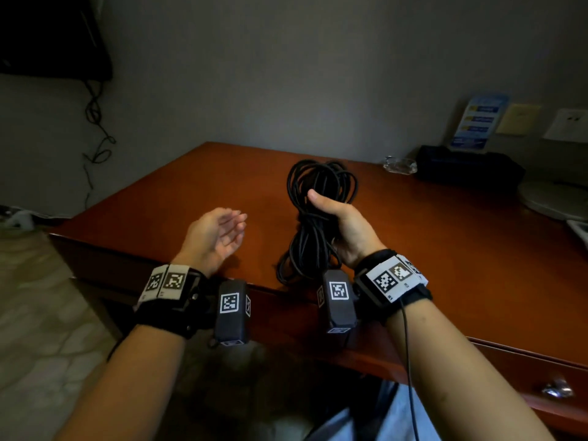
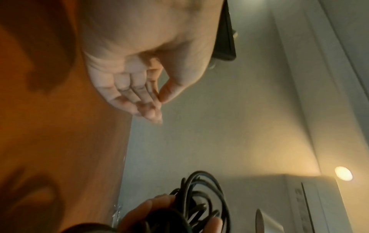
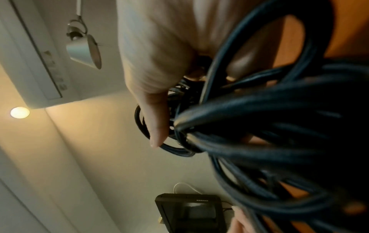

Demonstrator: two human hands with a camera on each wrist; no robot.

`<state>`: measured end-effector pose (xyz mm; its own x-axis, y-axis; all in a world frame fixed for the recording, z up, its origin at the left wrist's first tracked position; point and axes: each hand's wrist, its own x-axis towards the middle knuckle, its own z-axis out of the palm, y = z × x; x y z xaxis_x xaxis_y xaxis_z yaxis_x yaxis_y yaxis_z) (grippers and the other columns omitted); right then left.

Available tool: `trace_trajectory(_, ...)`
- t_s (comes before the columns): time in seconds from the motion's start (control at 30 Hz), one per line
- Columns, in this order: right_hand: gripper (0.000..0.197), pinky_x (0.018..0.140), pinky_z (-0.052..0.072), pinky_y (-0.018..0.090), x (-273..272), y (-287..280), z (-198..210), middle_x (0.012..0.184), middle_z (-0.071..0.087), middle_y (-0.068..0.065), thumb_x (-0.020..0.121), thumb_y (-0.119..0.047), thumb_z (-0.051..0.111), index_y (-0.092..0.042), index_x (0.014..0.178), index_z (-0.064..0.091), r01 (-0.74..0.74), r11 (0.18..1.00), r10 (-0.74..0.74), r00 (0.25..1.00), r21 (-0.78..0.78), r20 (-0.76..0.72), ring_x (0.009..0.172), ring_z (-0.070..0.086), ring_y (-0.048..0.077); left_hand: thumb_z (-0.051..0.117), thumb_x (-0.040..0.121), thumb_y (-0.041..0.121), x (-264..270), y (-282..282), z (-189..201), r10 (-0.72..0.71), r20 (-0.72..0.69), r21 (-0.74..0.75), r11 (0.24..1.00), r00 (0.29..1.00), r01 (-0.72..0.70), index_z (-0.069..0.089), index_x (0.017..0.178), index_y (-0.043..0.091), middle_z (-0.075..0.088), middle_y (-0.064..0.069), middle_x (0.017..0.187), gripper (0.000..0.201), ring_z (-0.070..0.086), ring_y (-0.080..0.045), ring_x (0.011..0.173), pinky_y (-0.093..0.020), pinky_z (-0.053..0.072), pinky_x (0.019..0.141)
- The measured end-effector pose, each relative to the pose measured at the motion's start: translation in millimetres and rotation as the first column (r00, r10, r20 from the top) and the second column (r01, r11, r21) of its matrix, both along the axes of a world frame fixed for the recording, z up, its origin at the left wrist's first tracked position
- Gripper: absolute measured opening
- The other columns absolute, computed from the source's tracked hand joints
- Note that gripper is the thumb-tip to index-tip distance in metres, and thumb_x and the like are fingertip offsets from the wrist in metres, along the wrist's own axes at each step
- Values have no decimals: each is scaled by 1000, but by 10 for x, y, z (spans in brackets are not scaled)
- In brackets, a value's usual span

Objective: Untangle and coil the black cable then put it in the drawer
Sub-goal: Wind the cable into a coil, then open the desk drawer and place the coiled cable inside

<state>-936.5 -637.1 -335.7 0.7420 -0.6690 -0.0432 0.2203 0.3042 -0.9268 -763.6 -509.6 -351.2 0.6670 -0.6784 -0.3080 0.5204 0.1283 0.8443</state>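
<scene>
The black cable (image 1: 313, 218) is gathered into a long coil of several loops. My right hand (image 1: 340, 224) grips it round the middle above the brown desk (image 1: 197, 189), thumb on top; the loops fill the right wrist view as a black cable (image 3: 269, 119). One end of the coil stands up over the desk, the other hangs near the front edge. My left hand (image 1: 219, 233) hovers left of the coil, palm turned up, fingers straight and holding nothing; its fingers (image 2: 139, 97) show in the left wrist view. A drawer front with a metal handle (image 1: 558, 389) sits shut under the desk at lower right.
At the desk's back right stand a glass ashtray (image 1: 400, 165), a black box (image 1: 467, 168) with a blue leaflet (image 1: 477, 122), and a white lamp base (image 1: 553, 198). A dark screen (image 1: 51, 36) hangs at upper left with a thin wire (image 1: 95, 132) dangling down the wall.
</scene>
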Motion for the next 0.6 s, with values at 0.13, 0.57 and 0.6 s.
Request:
trace_trajectory(0.13,34,69,54,37,118,249,19,81,63,12,85,-34,68,-2,98,64,-86,990,79,994,110,72,70,61,26,46,93,11,112,202,-119,104,-230,12,995,968,-104,59,85,8,57,3,66,16,49,-6,61,-19,40,62)
trace_trajectory(0.57,17,64,56,29,390,786,-58,80,67,9,88,-22,62,-6,90,66,-62,992,70,995,107,-72,69,65,22,37,97,5,196,790,-427,362,-252,234,923,897,-307,44,68,5,44,-5,59,30,37,-13,52,-22,37,44)
trace_trajectory(0.6,17,63,56,28,413,802,-57,80,67,8,89,-22,62,-6,90,66,-70,993,77,994,96,-78,68,65,21,36,99,4,167,807,-452,361,-216,237,921,907,-310,40,68,6,40,-7,66,31,37,-15,55,-26,42,54)
